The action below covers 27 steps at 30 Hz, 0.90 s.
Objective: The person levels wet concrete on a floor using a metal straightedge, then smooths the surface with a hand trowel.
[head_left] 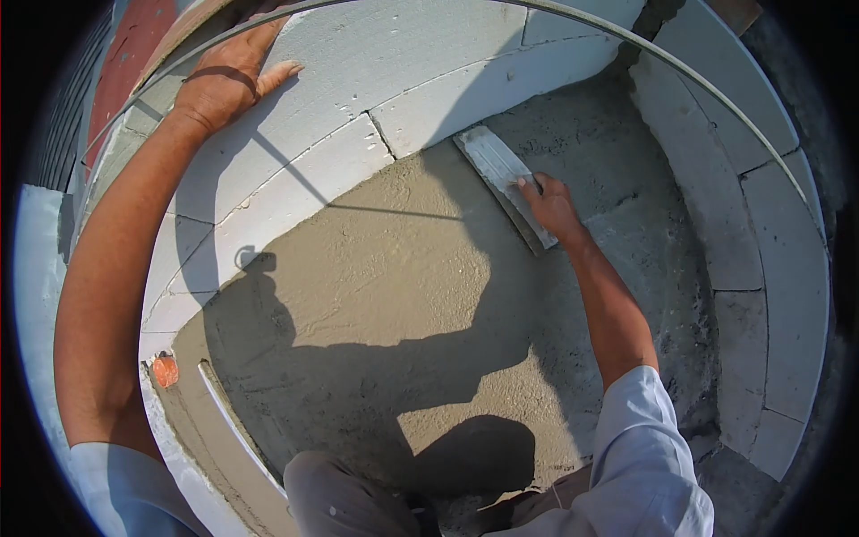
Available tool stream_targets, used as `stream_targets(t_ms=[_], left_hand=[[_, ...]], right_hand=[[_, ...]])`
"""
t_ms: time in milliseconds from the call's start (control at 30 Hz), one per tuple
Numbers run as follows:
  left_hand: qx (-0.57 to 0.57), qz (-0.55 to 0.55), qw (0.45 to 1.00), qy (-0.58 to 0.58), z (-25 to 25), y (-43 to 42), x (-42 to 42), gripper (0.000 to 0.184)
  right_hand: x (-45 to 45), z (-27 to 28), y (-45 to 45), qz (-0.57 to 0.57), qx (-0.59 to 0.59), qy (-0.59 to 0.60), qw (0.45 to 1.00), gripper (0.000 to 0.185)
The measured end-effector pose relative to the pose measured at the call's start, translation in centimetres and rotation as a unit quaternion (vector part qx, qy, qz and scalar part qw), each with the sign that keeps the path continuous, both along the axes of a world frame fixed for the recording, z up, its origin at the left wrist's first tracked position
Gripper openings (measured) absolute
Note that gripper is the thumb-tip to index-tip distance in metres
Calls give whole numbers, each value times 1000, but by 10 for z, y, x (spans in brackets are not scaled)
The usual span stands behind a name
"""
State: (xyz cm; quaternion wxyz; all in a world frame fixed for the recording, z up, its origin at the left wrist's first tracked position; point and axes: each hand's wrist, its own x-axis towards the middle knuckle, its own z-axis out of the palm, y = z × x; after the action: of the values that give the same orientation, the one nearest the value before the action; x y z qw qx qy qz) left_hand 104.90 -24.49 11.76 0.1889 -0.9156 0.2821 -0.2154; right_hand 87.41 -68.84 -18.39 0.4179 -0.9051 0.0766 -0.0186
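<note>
Right grip (553, 209) is clamping the trowel (497, 168), likely light, stiff, best held centrally; left grip (222, 85) is resting spread on the wall (376, 58).

Below you, the floor (385, 237) is coated in grey-brown mortar (394, 286). On it you have the long metal float (497, 166); you cannot tell whether its whole face touches. Left of the float, you see a sunlit, grainy patch of the coat; right of the float, the surface is shaded, darker and rougher. Nearer you than the float, your shadow (376, 380) spreads over the floor. Well to the float's left and nearer you, a thin white strip (230, 419) runs along the mortar. Farther left of the float than that strip, an orange piece (165, 370) sits at the floor's edge, perhaps set into it.
</note>
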Motion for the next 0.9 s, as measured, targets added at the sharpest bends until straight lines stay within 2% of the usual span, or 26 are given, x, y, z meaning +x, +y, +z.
stream_targets(t_ms=[133,233,300,333,433,600,667,767,833,867,900], left_hand=[[-5,7,1000,26,4,3,6,79],[0,9,1000,20,2,4,7,78],[5,-2,1000,15,3,4,5,77],[7,-8,1000,16,4,5,6,76],[-3,-23,1000,7,4,2,0,76],[0,29,1000,-1,3,-23,-14,74],[6,35,999,-3,3,-21,-13,74],[20,47,999,-5,2,-16,-7,76],[23,49,998,-13,2,-17,-8,79],[24,49,998,-17,2,-18,-10,80],[21,48,999,-15,3,-18,-10,81]], right_hand=[[-21,11,54,69,22,7,997,45],[-45,16,97,129,-55,16,990,43],[-44,11,86,98,-114,-33,988,43],[-39,12,78,83,-144,-58,984,43],[-22,23,8,-75,-166,25,983,47],[-38,20,-124,-280,-251,7,926,55],[-60,27,-159,-339,-237,8,910,56],[-79,-18,-199,-352,-210,-92,907,60],[-80,-29,-169,-347,22,-65,935,53],[-80,-13,-135,-328,61,-7,943,54],[-79,-7,-106,-275,24,2,961,55]])
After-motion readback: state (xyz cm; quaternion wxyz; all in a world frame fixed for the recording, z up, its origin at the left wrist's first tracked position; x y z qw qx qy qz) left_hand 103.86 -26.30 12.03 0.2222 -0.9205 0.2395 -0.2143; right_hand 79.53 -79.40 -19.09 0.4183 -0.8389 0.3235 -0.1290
